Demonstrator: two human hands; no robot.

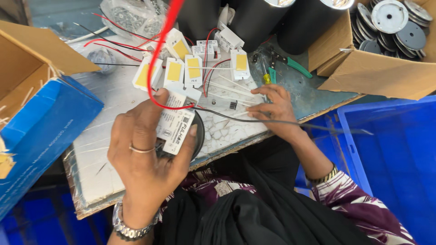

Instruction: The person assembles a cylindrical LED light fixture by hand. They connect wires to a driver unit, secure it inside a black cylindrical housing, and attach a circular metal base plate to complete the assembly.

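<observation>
Head view: left hand (pixel 144 152) gripping a white driver box (pixel 175 120), right hand (pixel 276 110) down on the bench among cable ties.

Left hand raised over the marble-patterned bench top (pixel 113 149), thumb and fingers closed round the white rectangular driver box with a black round part behind it; red wire (pixel 159 50) looping up from the box toward the top edge, black wire (pixel 272 121) trailing right across the other wrist. Right hand resting on the bench, fingers curled and pinching at thin white cable ties (pixel 229 87); firm grip or loose touch, hard to tell. Beyond the hands, a row of white modules with yellow pads (pixel 194 69), green-handled pliers (pixel 290 63), black cylinders (pixel 254 20). Cardboard box of round metal plates (pixel 395 25) at upper right, blue crate (pixel 390 149) at right.
</observation>
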